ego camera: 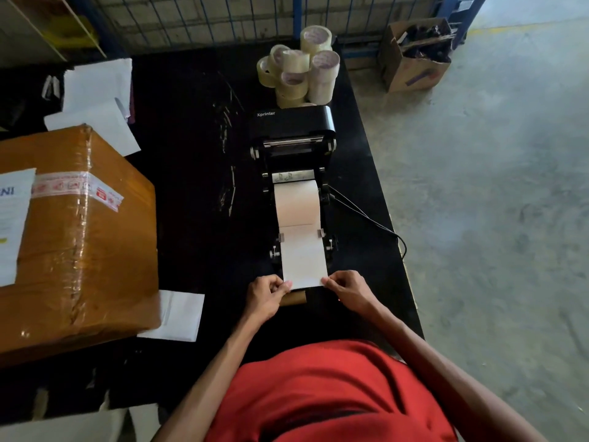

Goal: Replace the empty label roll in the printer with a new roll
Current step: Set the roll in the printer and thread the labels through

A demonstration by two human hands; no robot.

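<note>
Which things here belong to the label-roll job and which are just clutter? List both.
Job: printer, label strip, brown cardboard core, left hand, right hand.

Clutter: tape rolls, taped carton, loose papers, floor box.

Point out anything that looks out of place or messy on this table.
A bare brown cardboard core lies loose by the hands. Thin pale strips litter the black table left of the printer. The label strip runs straight.
</note>
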